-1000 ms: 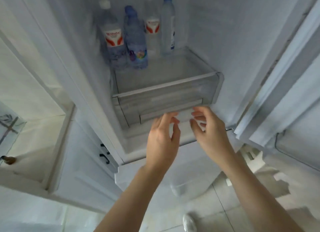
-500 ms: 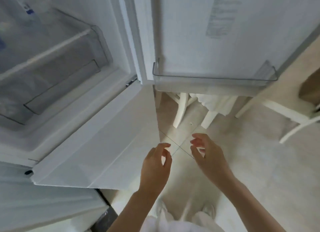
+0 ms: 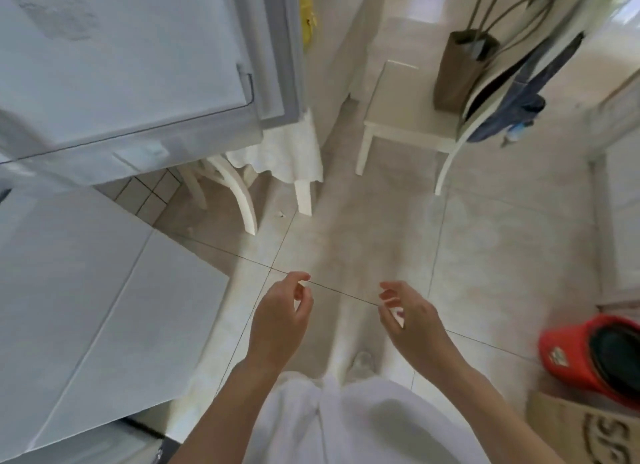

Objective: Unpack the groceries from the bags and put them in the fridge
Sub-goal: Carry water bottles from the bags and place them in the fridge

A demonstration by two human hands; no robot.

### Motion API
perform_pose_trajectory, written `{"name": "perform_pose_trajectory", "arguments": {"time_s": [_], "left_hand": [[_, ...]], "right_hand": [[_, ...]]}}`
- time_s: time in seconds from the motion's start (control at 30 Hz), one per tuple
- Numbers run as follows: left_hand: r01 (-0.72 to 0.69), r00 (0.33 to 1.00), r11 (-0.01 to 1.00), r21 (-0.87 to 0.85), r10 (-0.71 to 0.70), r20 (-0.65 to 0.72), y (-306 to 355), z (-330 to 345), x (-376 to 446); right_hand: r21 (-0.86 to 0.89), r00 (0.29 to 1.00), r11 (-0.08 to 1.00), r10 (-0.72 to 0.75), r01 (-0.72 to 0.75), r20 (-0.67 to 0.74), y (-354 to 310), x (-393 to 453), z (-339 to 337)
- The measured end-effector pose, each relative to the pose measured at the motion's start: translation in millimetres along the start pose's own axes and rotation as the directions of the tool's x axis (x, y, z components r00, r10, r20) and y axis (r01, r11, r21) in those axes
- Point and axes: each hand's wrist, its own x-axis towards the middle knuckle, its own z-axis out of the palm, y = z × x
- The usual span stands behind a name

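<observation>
Big letters show on the flat mat by the red thing, but they are cut off and too blurry to read. The left hand and right hand hang open over the floor, holding nothing. The brown bag sits on a white chair well ahead of them, and the open fridge door is up on the left.

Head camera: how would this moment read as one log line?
left hand: open, empty | right hand: open, empty | fridge door: open | brown bag: on white chair

– Where is there room?
– Over the bare floor in the middle.
– What blocks the way?
– The open fridge door on the left, a white chair ahead, a red bucket on the right.
</observation>
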Motion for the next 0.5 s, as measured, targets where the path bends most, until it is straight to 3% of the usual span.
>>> {"name": "perform_pose_trajectory", "arguments": {"time_s": [0.17, 0.5], "left_hand": [[-0.049, 0.992, 0.997, 0.059, 0.041, 0.116, 49.1, 45.9, 23.8], [-0.033, 0.962, 0.993, 0.110, 0.002, 0.272, 92.3, 86.9, 101.2]], "right_hand": [[0.003, 0.992, 0.995, 0.098, -0.098, -0.075, 46.8, 21.5, -62.3], [0.010, 0.992, 0.993, 0.122, -0.122, -0.012, 68.5, 96.7, -102.9]]}}
